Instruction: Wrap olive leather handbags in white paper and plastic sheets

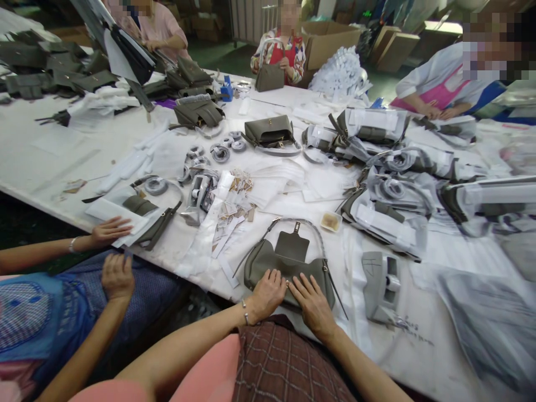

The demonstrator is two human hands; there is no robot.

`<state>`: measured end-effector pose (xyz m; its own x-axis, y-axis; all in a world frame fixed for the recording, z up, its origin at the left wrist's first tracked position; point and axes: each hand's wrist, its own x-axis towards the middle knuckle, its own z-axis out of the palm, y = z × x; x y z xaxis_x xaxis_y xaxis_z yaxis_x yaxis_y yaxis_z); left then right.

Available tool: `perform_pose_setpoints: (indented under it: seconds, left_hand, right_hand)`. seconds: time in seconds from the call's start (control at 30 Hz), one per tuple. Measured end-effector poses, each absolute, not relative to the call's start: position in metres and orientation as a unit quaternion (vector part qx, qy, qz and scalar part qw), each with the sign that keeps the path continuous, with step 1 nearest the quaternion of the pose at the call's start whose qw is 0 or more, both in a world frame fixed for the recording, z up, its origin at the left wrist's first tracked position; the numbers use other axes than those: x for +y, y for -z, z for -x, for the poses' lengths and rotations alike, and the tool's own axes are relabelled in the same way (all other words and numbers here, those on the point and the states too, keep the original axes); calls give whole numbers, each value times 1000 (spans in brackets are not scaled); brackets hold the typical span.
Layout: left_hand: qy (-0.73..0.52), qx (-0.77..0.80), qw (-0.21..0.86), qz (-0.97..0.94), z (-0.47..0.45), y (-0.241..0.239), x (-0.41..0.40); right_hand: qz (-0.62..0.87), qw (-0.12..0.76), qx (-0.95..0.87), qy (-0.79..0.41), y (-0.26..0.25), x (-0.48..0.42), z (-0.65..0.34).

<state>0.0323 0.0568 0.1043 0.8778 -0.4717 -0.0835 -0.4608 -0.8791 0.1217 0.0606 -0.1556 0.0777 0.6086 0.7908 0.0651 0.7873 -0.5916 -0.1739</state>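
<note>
An olive-grey handbag [288, 259] lies flat at the table's near edge, flap up and its wrapped handle arching behind it. My left hand [267, 295] rests on the bag's lower left side, fingers spread flat. My right hand [313, 304] presses on its lower middle, fingers stretched out too. Neither hand grips anything. A small tray [331, 221] with something brown in it sits just beyond the bag's right side.
A person at my left has one hand [109, 230] on white paper [113, 212] covering another bag. Wrapped grey bags [389, 218] pile up at the right, paper tags [230, 215] and tape rolls [220, 153] in the middle. Three people work along the far side.
</note>
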Motion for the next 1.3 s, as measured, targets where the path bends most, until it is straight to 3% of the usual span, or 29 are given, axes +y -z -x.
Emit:
perform_pose_setpoints:
  seconds: [0.23,0.4,0.5,0.63,0.8,1.3]
  left_hand:
    - [-25,-271,19,-962,-22,-81,51]
    - [-44,-279,26,-959,-15,-94,80]
    - [-34,-268,31,-962,-17,-95,87]
    - [-23,-264,38,-963,-20,-89,83]
    - [-42,-256,38,-965,-18,-80,81]
    - [-64,-244,59,-966,-14,-69,80]
  right_hand:
    - [889,151,-431,20,-67,-154,-55]
    - [879,214,-424,-46,-88,-153,-62]
    - [911,241,-319,-96,-102,-139,-70]
    - [953,184,-151,-189,-122,-103,-82]
    - [936,104,-90,-324,-136,-69,-99]
    - [935,54,-110,-332,-134,-61,-102]
